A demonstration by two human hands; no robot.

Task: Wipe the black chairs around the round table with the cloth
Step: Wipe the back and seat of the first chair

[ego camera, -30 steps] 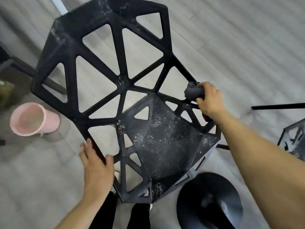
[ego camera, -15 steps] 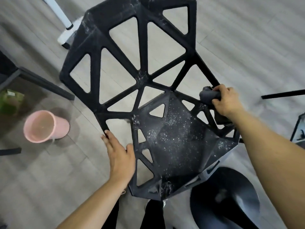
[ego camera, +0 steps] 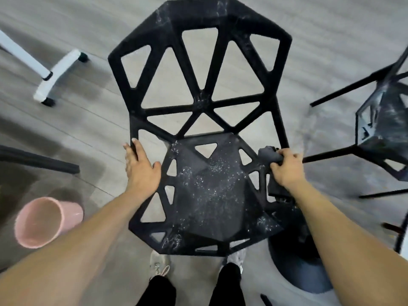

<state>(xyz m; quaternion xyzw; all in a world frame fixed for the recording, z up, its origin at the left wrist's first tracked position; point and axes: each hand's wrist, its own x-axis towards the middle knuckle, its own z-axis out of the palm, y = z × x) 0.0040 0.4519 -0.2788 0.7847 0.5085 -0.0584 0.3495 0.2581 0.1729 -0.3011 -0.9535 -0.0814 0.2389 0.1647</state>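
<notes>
A black chair (ego camera: 212, 191) with triangular cut-outs fills the middle of the head view, its seat speckled with white dust. My left hand (ego camera: 141, 168) grips the left edge of the seat where it meets the backrest. My right hand (ego camera: 287, 168) is closed around a dark grey cloth (ego camera: 268, 154) and presses it on the seat's right edge; part of the cloth hangs below the hand. A second black chair (ego camera: 384, 133), also dusty, stands at the right.
A pink bucket (ego camera: 46, 221) sits on the grey plank floor at lower left. The round table's dark base (ego camera: 302, 268) is at lower right. A white wheeled stand foot (ego camera: 57, 74) is at upper left. My shoes (ego camera: 160, 265) show under the seat.
The chair has turned clockwise in view and now faces me squarely. My left hand slid up to the seat's left edge. The right hand keeps the cloth on the right edge.
</notes>
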